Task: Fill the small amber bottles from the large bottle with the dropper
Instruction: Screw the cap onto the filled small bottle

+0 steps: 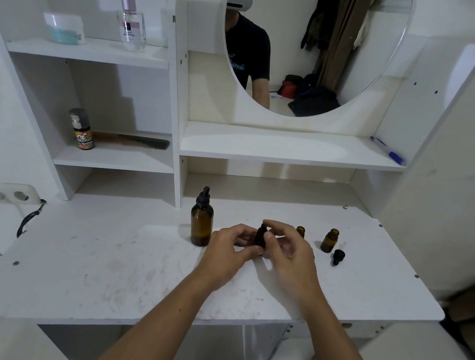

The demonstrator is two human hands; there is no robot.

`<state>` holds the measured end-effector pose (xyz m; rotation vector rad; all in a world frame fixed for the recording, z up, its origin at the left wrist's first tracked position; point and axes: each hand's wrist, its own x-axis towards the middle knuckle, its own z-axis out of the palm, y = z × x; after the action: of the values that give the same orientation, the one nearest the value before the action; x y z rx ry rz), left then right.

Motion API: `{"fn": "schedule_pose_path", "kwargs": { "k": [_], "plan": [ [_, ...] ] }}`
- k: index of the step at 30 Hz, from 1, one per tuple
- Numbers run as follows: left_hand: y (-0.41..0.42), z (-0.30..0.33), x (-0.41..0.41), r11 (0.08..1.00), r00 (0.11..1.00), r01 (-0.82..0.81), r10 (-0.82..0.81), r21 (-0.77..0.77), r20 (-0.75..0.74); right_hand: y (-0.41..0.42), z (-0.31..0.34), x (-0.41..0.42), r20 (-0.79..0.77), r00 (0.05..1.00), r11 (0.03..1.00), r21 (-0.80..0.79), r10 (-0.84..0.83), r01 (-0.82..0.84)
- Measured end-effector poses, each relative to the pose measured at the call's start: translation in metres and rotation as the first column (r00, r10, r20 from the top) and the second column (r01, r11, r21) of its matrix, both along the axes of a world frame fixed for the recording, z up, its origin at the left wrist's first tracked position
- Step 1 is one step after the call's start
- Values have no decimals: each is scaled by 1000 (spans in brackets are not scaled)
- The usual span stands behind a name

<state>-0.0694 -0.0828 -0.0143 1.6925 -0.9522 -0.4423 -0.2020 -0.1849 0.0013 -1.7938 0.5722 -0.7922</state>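
The large amber bottle (201,221) stands upright on the white desk (124,267) with its black dropper cap on. Just right of it, my left hand (227,249) and my right hand (287,249) both grip one small amber bottle (261,236) that has a black dropper cap; the right fingers pinch the cap's top. A second small bottle (300,231) peeks out uncapped behind my right hand. A third small bottle (329,240) stands open further right, with a loose black dropper cap (338,257) lying beside it.
Shelves on the left hold a perfume bottle (130,22), a white jar (63,28), a small labelled bottle (82,129) and a comb (137,141). A round mirror (311,46) hangs behind the desk. A blue pen (387,150) lies on the middle shelf. A wall socket (9,192) sits left.
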Motion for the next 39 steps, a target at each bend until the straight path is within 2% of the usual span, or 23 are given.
{"fn": "schedule_pose_path", "kwargs": {
  "k": [5, 10, 15, 20, 24, 31, 39],
  "plan": [
    [0, 0, 4, 1000, 1000, 22, -22, 22, -10, -3, -2, 3, 5, 999, 997, 68, -44, 43],
    [-1, 0, 5, 1000, 1000, 19, -19, 20, -12, -3, -4, 1, 14, 1000, 1000, 11, 3, -3],
    [0, 0, 4, 1000, 1000, 26, -26, 8, -18, -5, -5, 4, 8, 1000, 994, 109, -17, 16],
    [-1, -1, 5, 1000, 1000, 17, -16, 18, -18, -4, -5, 1, 30, 999, 997, 59, 43, -45],
    [-1, -2, 5, 1000, 999, 20, -21, -6, -30, -5, -7, 3, 17, 1000, 990, 139, 12, -14],
    [-3, -5, 5, 1000, 1000, 6, -6, -4, -21, -4, -5, 1, 0, 999, 998, -16, 55, -55],
    [-3, -7, 6, 1000, 1000, 20, -20, -16, -6, -7, -6, 1, -19, 998, 998, -15, 53, -54]
  ]
}}
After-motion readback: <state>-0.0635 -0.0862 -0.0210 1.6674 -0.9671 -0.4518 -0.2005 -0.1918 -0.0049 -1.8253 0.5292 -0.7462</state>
